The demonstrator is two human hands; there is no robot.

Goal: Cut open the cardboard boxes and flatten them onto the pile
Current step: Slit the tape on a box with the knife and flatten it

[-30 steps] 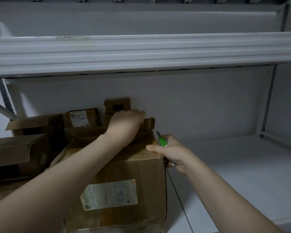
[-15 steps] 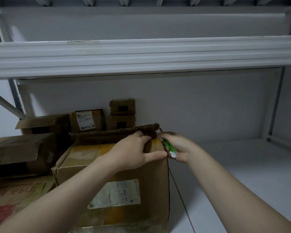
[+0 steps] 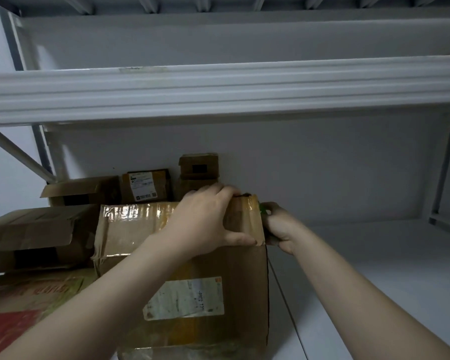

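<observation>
The flap that stood up half a second ago is down. The top of the box now lies flat under the left hand, with tape shining across it. That hand grips the top right corner, fingers curled over the far edge and thumb on the front face. The right hand has tucked in against the box's right edge, just right of the left hand. It's curled round the green cutter, and the blade is hidden. My read is that a cut down that corner seam comes next, since the box isn't open or flattened yet.

The count:
- one shelf
- one box in hand
- five other boxes, by my count, left of and behind the left hand
- one flat piece below them
- two hands
- one cutter
</observation>
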